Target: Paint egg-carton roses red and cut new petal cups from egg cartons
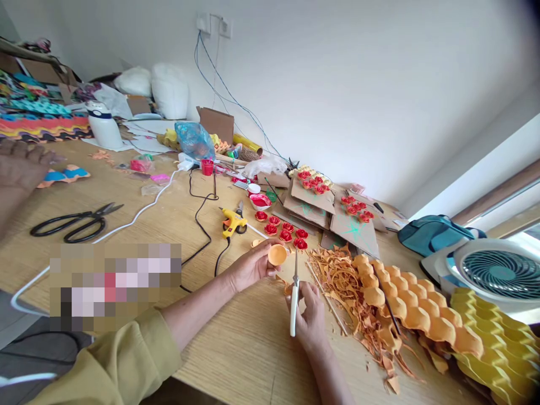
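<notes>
Between the fingers and thumb of my left hand (248,267) is an orange egg-carton cup (277,255), its rounded hollow facing me. My right hand (313,320) grips white-handled scissors (294,306), blades pointing away from me, just right of the cup and apart from it. A scrap of orange carton hangs beside the right fingers. Beyond both hands sit several red paper flowers (286,235). To the right lies a heap of orange trimmings (337,278) against an orange egg tray (428,315).
A yellow glue gun (232,221) with its black cord lies beyond my left forearm. Black scissors (86,221) rest at left, near another person's hand (21,169). Cardboard pieces (310,207) bear more red flowers. A fan (495,270) and yellow egg tray (485,349) are at right.
</notes>
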A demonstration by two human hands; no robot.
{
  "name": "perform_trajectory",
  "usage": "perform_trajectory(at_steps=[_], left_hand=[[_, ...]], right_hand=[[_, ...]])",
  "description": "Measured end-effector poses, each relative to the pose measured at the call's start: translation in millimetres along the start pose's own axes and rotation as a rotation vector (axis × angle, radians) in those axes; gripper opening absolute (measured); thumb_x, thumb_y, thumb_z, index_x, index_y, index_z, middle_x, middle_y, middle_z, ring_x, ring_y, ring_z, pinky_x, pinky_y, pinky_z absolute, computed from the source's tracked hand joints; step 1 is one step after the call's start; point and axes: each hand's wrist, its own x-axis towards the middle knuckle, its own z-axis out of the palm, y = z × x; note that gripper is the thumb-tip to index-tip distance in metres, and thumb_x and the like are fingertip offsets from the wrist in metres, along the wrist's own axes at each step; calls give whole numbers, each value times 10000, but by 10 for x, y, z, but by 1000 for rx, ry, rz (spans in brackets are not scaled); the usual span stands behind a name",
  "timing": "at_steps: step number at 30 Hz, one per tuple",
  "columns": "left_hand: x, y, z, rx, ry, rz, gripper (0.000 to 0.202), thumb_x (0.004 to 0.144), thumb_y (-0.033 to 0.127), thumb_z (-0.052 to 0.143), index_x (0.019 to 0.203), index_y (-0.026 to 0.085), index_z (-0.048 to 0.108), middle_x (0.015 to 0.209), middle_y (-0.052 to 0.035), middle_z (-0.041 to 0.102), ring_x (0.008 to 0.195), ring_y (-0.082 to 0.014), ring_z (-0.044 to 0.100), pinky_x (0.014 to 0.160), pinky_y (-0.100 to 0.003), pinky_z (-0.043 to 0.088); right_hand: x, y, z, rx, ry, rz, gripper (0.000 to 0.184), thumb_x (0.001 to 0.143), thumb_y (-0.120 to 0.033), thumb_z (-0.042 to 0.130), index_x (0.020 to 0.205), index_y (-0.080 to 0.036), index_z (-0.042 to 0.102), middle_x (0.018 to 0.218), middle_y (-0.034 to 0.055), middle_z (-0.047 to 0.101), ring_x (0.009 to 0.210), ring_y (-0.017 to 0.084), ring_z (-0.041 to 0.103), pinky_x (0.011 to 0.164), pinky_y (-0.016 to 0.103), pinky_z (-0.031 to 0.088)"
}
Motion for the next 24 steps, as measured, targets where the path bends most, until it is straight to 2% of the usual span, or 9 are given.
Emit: perform_trajectory(at_steps=[3,6,8,14,16,20,24], left_hand=[[-15,-9,14,150,23,55,417,797,388,867,1149,239,700,1054,-37,711,877,-188,750,651,-205,479],[-27,-21,24,347,49,123,490,821,354,844,1274,261,682,1256,-76,691,1023,-203,726,780,-243,508],[-26,-31,22,450,65,162,511,826,336,833,1306,251,677,1299,-88,687,1089,-216,698,848,-269,517],[-2,-59,15,541,116,215,514,777,231,864,1263,218,694,1252,-80,705,1101,-205,667,957,-288,505],[3,-64,25,546,126,242,498,741,211,888,1206,208,711,1222,-72,700,1053,-195,665,934,-280,508],[7,-59,62,572,146,264,469,673,206,928,1094,189,722,1035,-49,708,949,-191,646,865,-277,506],[3,-47,86,625,151,288,466,654,225,941,1055,179,708,940,-33,688,885,-185,623,818,-277,494]], right_hand=[[5,14,-4,-14,-1,15,178,951,-285,542,783,-243,499,754,-11,598,745,191,528,754,329,419],[17,24,-7,-47,-35,39,180,958,-304,544,794,-242,503,742,-18,590,731,188,533,759,331,417],[29,23,-9,-80,-54,40,187,960,-311,550,794,-242,497,739,-22,590,728,186,547,779,337,421],[53,4,-29,-196,-43,4,172,954,-298,557,807,-245,484,754,-24,599,723,185,577,835,360,420],[53,-2,-38,-231,-49,-9,162,946,-281,553,808,-247,476,753,-23,594,736,190,582,851,369,416],[48,-18,-45,-261,-55,-28,148,933,-255,545,812,-251,459,749,-23,579,745,193,579,879,379,408],[45,-30,-43,-286,-46,-47,150,919,-236,557,808,-250,456,739,-29,570,718,186,560,893,382,396]])
